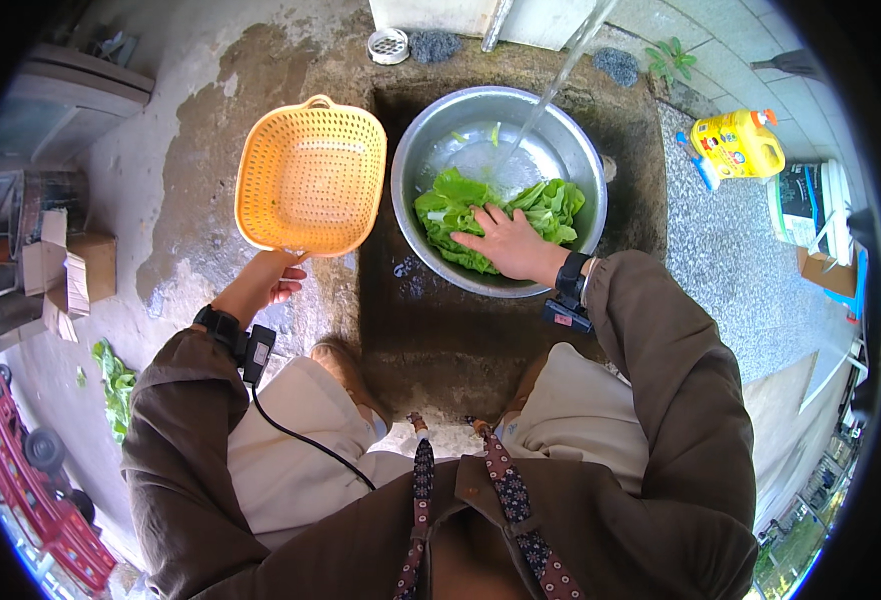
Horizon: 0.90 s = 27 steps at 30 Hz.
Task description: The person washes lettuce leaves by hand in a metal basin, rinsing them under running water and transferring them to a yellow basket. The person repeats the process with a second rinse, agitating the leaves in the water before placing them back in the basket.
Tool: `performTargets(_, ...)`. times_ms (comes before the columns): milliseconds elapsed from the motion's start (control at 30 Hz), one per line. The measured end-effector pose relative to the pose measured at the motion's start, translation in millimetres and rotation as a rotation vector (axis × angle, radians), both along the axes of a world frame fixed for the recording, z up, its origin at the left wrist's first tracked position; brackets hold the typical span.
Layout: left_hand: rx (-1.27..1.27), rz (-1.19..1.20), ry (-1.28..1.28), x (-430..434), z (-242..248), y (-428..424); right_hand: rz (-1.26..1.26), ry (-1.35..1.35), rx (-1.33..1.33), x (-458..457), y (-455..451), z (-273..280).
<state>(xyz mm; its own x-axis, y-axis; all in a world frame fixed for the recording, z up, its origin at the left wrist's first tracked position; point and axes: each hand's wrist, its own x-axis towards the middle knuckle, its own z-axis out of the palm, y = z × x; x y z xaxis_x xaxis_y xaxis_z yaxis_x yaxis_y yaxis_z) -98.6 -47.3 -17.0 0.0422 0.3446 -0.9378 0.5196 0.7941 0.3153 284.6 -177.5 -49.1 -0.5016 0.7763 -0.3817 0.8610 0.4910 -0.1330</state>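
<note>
My left hand (266,281) grips the near handle of an orange perforated plastic basket (309,176), which has no produce in it. Green leafy lettuce (446,196) lies in the near half of a round metal basin (429,124). On top of the leaves rests my right hand (512,244), its fingers spread. A stream of water (549,97) falls into the basin from the upper right. Two small leaf scraps float toward the far side.
The basin stands in a recessed concrete trough (440,322). Behind it are a round drain strainer (389,46) and steel wool pads (434,46). A yellow detergent jug (737,146) and a blue brush (699,163) lie right. Loose leaves (115,386) and a cardboard box (73,270) sit left.
</note>
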Motion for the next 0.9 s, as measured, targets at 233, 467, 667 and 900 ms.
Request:
performTargets(233,0.005,-0.02,0.012,3.4,4.7,0.3,-0.024,0.021,-0.037,-0.3,0.6,2.5)
performTargets(467,-0.002,-0.013,-0.016,-0.7,-0.2,0.5,-0.034,0.029,-0.059,0.0,0.6,2.7)
performTargets(667,0.004,-0.019,-0.011,-2.6,-2.9,0.9,-0.032,0.024,-0.061,-0.1,0.7,1.4)
performTargets(900,0.003,-0.026,-0.001,-1.7,-2.8,1.4,-0.021,0.013,-0.049,-0.2,0.4,2.5)
